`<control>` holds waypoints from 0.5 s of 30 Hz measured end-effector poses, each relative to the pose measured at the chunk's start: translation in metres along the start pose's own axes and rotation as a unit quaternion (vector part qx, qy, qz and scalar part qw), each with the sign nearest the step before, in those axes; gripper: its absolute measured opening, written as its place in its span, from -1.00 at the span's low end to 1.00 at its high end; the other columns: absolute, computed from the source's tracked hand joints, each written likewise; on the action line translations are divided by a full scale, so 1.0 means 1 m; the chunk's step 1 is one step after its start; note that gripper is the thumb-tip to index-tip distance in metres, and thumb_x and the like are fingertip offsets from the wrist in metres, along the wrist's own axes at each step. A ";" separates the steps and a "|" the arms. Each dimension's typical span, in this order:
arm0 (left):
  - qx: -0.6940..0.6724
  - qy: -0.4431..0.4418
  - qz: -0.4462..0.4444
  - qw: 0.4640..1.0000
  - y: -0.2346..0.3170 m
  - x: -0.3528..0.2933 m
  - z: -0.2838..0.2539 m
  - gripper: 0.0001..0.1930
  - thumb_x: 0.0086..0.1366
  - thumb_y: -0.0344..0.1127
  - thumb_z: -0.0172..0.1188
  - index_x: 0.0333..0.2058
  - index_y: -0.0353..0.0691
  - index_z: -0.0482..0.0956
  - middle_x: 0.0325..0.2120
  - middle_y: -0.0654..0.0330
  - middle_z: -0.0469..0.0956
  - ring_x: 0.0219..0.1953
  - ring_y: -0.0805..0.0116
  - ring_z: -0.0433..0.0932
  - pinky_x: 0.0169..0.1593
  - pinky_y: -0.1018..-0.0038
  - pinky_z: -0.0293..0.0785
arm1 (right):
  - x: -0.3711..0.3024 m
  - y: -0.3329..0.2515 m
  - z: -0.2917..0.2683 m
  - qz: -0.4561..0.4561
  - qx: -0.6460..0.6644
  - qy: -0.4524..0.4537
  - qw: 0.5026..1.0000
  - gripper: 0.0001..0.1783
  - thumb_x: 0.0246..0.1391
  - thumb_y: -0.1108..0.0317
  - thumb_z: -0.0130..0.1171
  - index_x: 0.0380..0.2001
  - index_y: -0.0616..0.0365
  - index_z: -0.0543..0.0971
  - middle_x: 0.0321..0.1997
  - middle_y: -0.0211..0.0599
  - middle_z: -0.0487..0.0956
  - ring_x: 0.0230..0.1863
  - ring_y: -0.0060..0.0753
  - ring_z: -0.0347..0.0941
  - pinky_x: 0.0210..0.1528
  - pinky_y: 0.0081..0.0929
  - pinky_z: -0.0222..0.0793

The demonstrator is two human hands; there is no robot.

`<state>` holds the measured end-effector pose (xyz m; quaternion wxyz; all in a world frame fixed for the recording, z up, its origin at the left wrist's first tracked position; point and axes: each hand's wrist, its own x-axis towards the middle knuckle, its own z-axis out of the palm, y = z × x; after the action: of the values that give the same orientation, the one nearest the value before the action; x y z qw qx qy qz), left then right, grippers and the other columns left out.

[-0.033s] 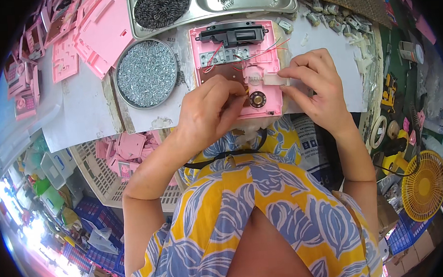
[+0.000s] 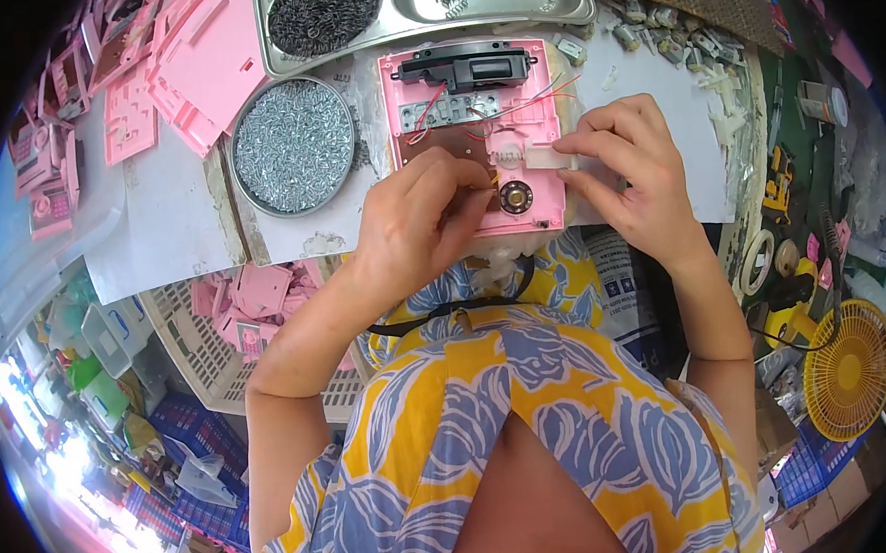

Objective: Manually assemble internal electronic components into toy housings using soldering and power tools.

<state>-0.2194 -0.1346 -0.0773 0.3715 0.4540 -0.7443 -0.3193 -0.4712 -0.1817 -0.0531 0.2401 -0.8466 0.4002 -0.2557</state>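
A pink plastic case [image 2: 545, 121] lies with its inside facing up in front of me. My right hand [image 2: 640, 171] pinches a small whitish plastic block [image 2: 545, 159] between thumb and fingers at the case's right edge. A coil spring [image 2: 509, 156] sits against the block's left end. My left hand [image 2: 422, 213] is closed over the lower left of the case, its fingertips by the round speaker [image 2: 515, 198]; whatever they hold is hidden. Beneath those fingers a brown board [image 2: 446, 144] shows partly. Farther up are a grey metal strip [image 2: 434, 113], thin wires and a black module [image 2: 477, 68].
A round tray of screws [image 2: 294, 149] stands left of the case. Beyond it, a metal tray [image 2: 539, 11] holds dark springs. Pink panels [image 2: 202, 69] are stacked far left, small whitish parts [image 2: 661, 40] lie far right. A crate [image 2: 206, 339] sits below the table's left edge.
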 end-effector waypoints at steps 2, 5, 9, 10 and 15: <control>0.002 0.003 -0.010 1.000 0.003 0.001 -0.001 -0.81 0.13 -0.56 0.35 -0.28 -0.27 0.57 -0.45 0.15 0.56 -0.56 0.27 0.54 -0.50 0.41 0.44 | 0.004 0.002 0.003 -0.032 -0.007 0.007 0.999 -0.63 -0.22 0.48 0.46 -0.22 0.13 0.70 -0.20 -0.32 0.57 -0.12 -0.19 0.41 -0.10 -0.33 0.39; 0.001 0.008 -0.013 1.000 0.003 0.002 0.001 -0.83 0.14 -0.54 0.36 -0.29 -0.27 0.58 -0.46 0.17 0.56 -0.57 0.31 0.54 -0.50 0.43 0.44 | 0.006 0.005 0.006 -0.052 -0.018 0.001 0.998 -0.64 -0.20 0.47 0.46 -0.22 0.12 0.71 -0.19 -0.31 0.58 -0.13 -0.17 0.42 -0.11 -0.32 0.40; -0.007 0.016 -0.022 1.000 0.002 0.002 0.004 -0.85 0.18 -0.51 0.34 -0.28 -0.25 0.58 -0.46 0.19 0.56 -0.56 0.32 0.55 -0.50 0.43 0.45 | 0.004 0.014 0.011 -0.042 0.039 0.009 0.998 -0.66 -0.19 0.47 0.45 -0.22 0.14 0.71 -0.18 -0.28 0.60 -0.15 -0.17 0.43 -0.12 -0.32 0.40; -0.001 0.013 -0.023 1.000 0.002 0.003 0.004 -0.85 0.18 -0.50 0.34 -0.27 -0.24 0.58 -0.46 0.20 0.56 -0.56 0.32 0.55 -0.50 0.43 0.45 | 0.002 0.016 0.013 -0.032 0.050 0.007 0.998 -0.66 -0.18 0.47 0.45 -0.22 0.14 0.70 -0.18 -0.27 0.60 -0.15 -0.17 0.43 -0.12 -0.32 0.41; 0.015 -0.011 -0.033 0.999 0.004 0.005 0.005 -0.85 0.20 -0.47 0.33 -0.26 -0.22 0.58 -0.45 0.21 0.56 -0.54 0.31 0.56 -0.49 0.42 0.45 | 0.006 0.014 0.018 -0.050 0.045 0.006 0.998 -0.68 -0.16 0.48 0.44 -0.23 0.15 0.70 -0.20 -0.26 0.60 -0.16 -0.18 0.45 -0.13 -0.33 0.42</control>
<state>-0.2268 -0.1366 -0.0755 0.3458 0.4801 -0.7378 -0.3249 -0.4643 -0.1905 -0.0742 0.2623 -0.8525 0.3473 -0.2895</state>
